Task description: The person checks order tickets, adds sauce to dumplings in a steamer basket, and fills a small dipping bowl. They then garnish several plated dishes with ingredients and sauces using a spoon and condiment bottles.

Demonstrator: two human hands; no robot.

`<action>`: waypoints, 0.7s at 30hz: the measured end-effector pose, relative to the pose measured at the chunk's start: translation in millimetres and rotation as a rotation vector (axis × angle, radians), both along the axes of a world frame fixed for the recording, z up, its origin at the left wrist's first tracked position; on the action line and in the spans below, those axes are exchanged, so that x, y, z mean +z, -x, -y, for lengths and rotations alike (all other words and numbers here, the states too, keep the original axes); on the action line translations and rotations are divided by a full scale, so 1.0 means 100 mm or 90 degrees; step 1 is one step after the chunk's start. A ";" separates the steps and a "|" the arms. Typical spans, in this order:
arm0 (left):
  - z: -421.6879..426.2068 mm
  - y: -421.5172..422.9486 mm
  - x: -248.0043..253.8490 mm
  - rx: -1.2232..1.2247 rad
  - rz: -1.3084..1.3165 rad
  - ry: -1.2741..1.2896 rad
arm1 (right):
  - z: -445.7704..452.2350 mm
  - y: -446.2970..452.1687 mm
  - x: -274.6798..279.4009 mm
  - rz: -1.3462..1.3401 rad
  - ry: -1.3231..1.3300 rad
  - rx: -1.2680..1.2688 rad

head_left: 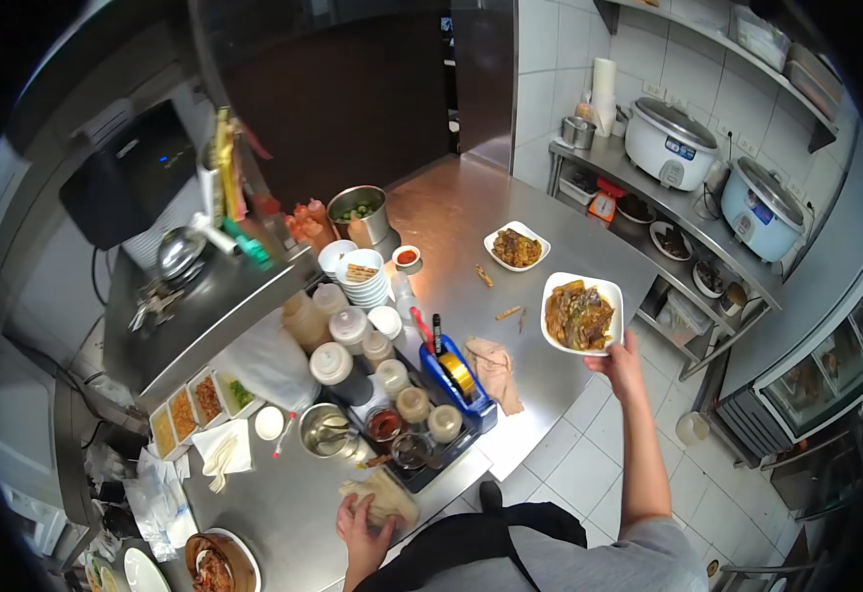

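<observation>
My right hand [621,368] holds a square white bowl [581,314] of browned food by its near edge, out over the right edge of the steel counter [441,197]. Another white bowl [517,246] with similar food stands on the counter behind it. My left hand [364,528] rests on a crumpled beige cloth [384,496] at the counter's near edge, fingers bent over it. A second, pinkish cloth [492,373] lies by a blue tape dispenser [457,376].
Sauce bottles [332,363], stacked white bowls [364,280] and a metal pot [359,213] stand mid-counter. Food trays [183,414] and a brown bowl [222,562] are at left. Rice cookers [670,144] sit on a shelf at right.
</observation>
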State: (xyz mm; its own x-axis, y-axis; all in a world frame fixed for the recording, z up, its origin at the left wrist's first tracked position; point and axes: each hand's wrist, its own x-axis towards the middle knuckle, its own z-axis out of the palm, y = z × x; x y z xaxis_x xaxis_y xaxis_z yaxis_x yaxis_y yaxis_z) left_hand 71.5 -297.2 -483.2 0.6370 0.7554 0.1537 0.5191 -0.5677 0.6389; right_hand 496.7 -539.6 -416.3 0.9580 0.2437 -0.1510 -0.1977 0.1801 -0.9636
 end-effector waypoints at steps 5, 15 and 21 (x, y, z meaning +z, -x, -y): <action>-0.02 -0.12 -0.38 0.101 -0.059 -0.087 | -0.28 -1.08 -1.04 -0.048 0.010 -0.160; 0.12 -0.15 -0.21 0.160 -0.200 -0.074 | -0.82 -1.54 -1.71 -0.130 -0.228 -0.071; 0.19 -0.42 0.04 0.060 -0.047 -0.010 | -1.20 -1.13 -1.42 0.722 0.578 0.253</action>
